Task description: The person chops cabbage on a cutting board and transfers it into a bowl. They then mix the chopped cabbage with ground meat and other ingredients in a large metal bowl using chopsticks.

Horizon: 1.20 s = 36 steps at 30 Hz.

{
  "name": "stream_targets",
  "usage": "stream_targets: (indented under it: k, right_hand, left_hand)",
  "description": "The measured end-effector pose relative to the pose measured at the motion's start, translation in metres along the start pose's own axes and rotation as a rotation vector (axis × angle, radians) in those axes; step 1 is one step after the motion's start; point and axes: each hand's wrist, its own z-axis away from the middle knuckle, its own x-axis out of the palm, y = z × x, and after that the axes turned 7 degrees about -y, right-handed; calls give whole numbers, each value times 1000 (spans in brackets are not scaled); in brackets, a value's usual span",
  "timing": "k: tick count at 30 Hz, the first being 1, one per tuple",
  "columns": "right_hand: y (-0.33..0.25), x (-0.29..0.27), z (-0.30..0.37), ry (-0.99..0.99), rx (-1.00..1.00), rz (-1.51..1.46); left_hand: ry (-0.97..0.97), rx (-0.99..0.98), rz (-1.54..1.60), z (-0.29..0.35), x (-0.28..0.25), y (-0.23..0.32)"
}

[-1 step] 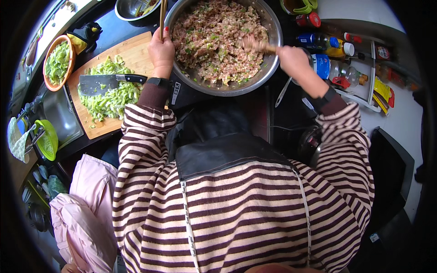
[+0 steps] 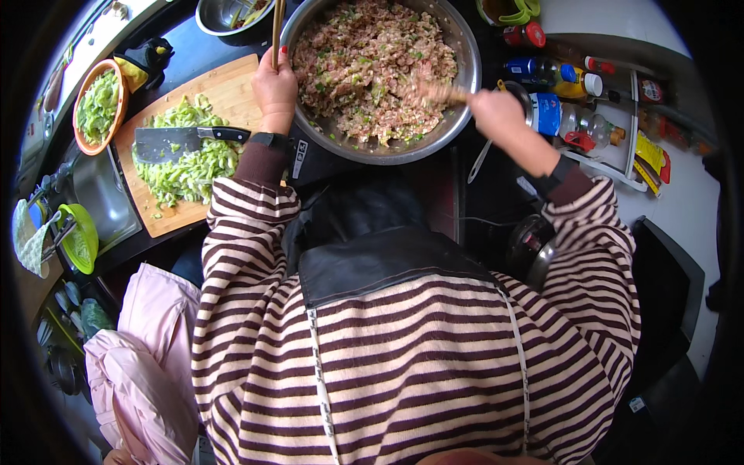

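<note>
A large metal bowl (image 2: 385, 158) holds ground meat (image 2: 364, 62) mixed with bits of chopped green. My left hand (image 2: 275, 91) is closed around upright chopsticks (image 2: 277, 31) at the bowl's left rim. Over the right rim, my right hand (image 2: 500, 116) grips a light wooden stick (image 2: 459, 94). Its far end is in the meat, blurred by motion, so its shape cannot be made out. Left of the bowl, a cleaver (image 2: 170, 144) with a black handle lies on chopped pale-green vegetable (image 2: 182, 177) on a wooden cutting board (image 2: 230, 89).
An orange-rimmed bowl (image 2: 122, 108) of chopped greens stands at far left, near a sink (image 2: 108, 194). A small metal bowl (image 2: 209, 25) is at the back. Several bottles, including a yellow one (image 2: 577, 84), and a white rack (image 2: 620, 177) stand to the right.
My right hand has shifted slightly down with the wooden stick, and its forearm has swung a little. My left hand and the chopsticks stay in place.
</note>
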Motion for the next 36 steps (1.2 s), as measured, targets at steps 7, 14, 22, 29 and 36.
stream_targets:
  k: [7,14,22,29,36]
  right_hand:
    - [-92,-3,-45,95,-246,-280]
    - [-22,-18,-99,213,211,-372]
    - [-76,-6,-5,-72,-2,-145]
    - [-79,-29,-93,-76,-26,-313]
    - [-15,-9,-39,28,236,-137]
  left_hand:
    - [-38,-45,24,0,0,-1]
    - [-33,-38,-27,1,0,-1]
    - [-23,-24,81,0,2,-2]
    - [-23,13,31,-1,1,-4]
    - [-17,-30,19,0,2,-5]
